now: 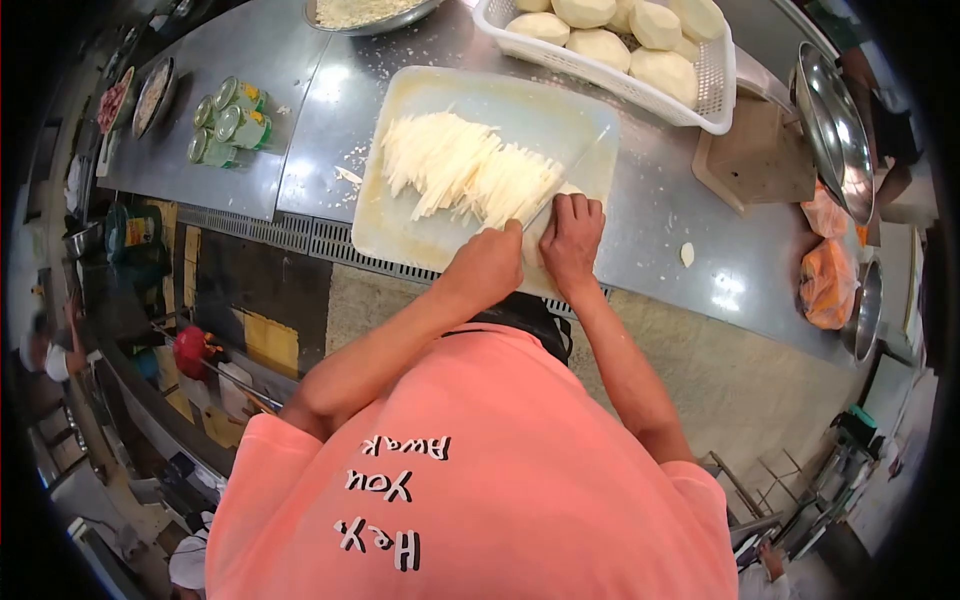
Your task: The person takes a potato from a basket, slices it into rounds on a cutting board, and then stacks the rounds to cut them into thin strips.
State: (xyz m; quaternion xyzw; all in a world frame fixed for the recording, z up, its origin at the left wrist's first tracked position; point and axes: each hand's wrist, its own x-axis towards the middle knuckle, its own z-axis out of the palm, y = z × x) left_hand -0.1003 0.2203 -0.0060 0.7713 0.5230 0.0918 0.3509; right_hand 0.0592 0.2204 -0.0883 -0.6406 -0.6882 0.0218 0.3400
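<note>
My left hand [487, 262] grips the handle of a knife [577, 165] whose blade lies slanted over a pale cutting board [405, 235]. Just beside it, my right hand [573, 232] presses fingertips down on a peeled potato piece [537, 238] at the board's near edge. A heap of thin potato strips [460, 165] covers the middle of the board, left of the blade. Both hands are close together, almost touching.
A white basket [600, 85] of peeled potatoes [600, 45] stands beyond the board. Green-lidded cans [228, 122] sit far left on the steel counter [700, 270]. Metal bowls [832, 130] and orange bags [826, 282] are at the right. A potato scrap [687, 253] lies on the counter.
</note>
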